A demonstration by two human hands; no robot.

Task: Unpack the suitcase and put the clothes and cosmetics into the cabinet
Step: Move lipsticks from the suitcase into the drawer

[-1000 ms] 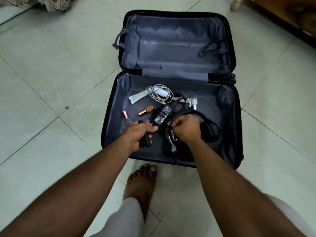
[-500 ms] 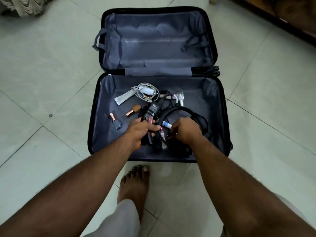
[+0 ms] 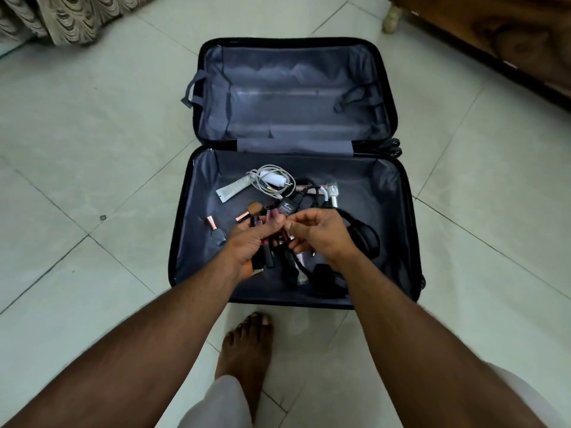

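Observation:
A black suitcase [image 3: 197,168] lies open on the tiled floor, its grey lining bare in the far half. In the near half lie a white tube [image 3: 231,189], a white charger with cable [image 3: 272,180], a black power adapter [image 3: 285,207], a makeup brush [image 3: 250,210], a nail polish bottle [image 3: 214,231] and black headphones [image 3: 364,239]. My left hand [image 3: 250,245] holds a bunch of dark lipstick-like cosmetic sticks [image 3: 268,242]. My right hand [image 3: 318,234] is beside it, its fingertips pinched at the top of that bunch. Whether a stick sits between them is hidden.
My bare foot [image 3: 247,350] stands on the floor just before the suitcase's near edge. A wooden furniture piece [image 3: 494,35] with a pale leg fills the far right corner. Patterned fabric [image 3: 71,17] hangs at the far left.
Both hands have lifted off the headphones and come together above the suitcase. The left hand now holds more sticks, and the camera has pulled back a little.

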